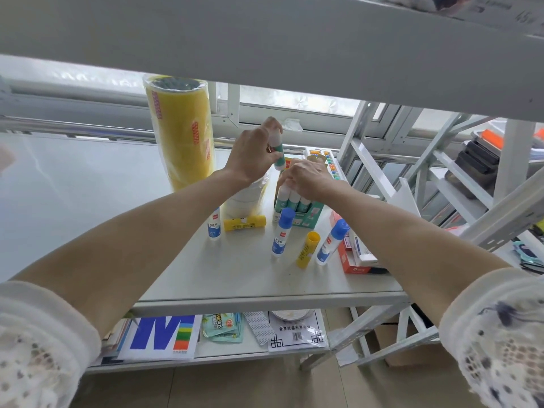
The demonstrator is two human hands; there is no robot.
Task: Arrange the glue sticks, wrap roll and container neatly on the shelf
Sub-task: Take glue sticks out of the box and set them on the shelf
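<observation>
Left of the green display box [306, 214], the left hand [253, 154] pinches a green glue stick [278, 153] raised above it. The right hand [309, 176] curls onto the boxed sticks [294, 198]. Lower the stick upright into a free slot, steadying its neighbours.

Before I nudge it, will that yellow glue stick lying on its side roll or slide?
The lying yellow glue stick is a smooth cylinder on the flat white shelf, so it would probably roll if pushed sideways. Pushed from an end, it likely slides. It looks small and rigid, probably light.
</observation>
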